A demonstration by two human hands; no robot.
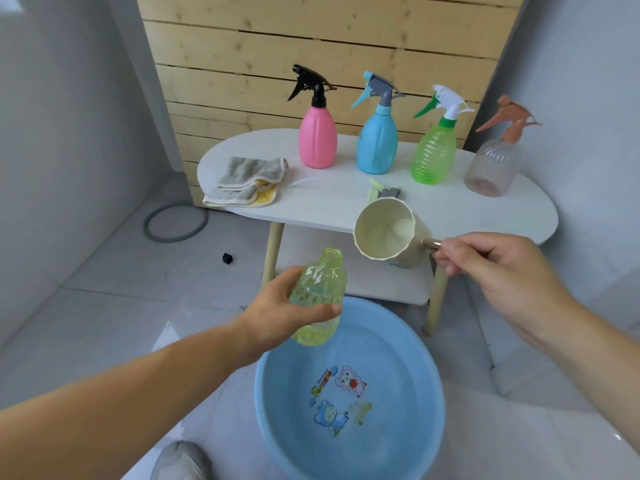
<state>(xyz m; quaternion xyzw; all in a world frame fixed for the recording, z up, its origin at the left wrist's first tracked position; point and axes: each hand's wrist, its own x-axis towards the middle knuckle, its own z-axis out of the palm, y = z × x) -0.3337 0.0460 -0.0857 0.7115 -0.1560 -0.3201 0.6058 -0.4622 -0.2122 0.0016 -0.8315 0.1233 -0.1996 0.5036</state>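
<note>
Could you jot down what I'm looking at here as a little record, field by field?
Left hand: holds an uncapped yellow-green bottle above the blue basin
Right hand: holds a cream cup by its handle, mouth tipped toward the bottle
White table: pink spray bottle, blue spray bottle, green spray bottle, clear spray bottle, folded cloths

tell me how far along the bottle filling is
Done: a loose spray head lies on the table. In hand: left hand holds the open yellow bottle over the basin; right hand tips the cup towards it. Left: finishing the fill, refitting the head.
</note>
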